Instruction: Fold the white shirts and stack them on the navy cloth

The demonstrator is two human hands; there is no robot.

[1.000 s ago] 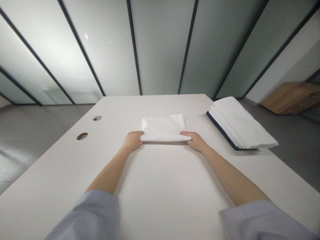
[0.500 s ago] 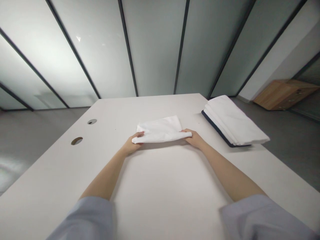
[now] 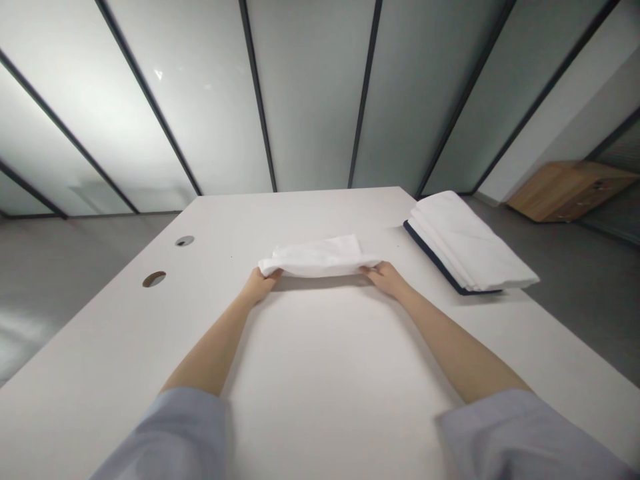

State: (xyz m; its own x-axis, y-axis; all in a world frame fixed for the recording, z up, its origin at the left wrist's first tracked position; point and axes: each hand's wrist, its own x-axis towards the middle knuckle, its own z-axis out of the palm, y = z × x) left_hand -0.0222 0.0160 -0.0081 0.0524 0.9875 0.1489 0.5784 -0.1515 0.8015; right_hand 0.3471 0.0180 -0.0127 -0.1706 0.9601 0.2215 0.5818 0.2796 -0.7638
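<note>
Fingers (image 3: 267, 272) of left hand (image 3: 257, 287) and right hand (image 3: 387, 279) pinching soft creased white cloth (image 3: 315, 259), over smooth white tabletop (image 3: 320, 347)

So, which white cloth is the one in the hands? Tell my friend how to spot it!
Find the big white table. On it, the left hand and right hand pinch a white cloth by its ends. The stack beside it has a dark blue edge.

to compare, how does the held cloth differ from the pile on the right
The cloth is thin and rumpled; the folded pile is thicker, neatly squared. The left hand and right hand pinch the cloth; the pile touches neither. The pile has a navy edge, the cloth none. Both are white.
</note>
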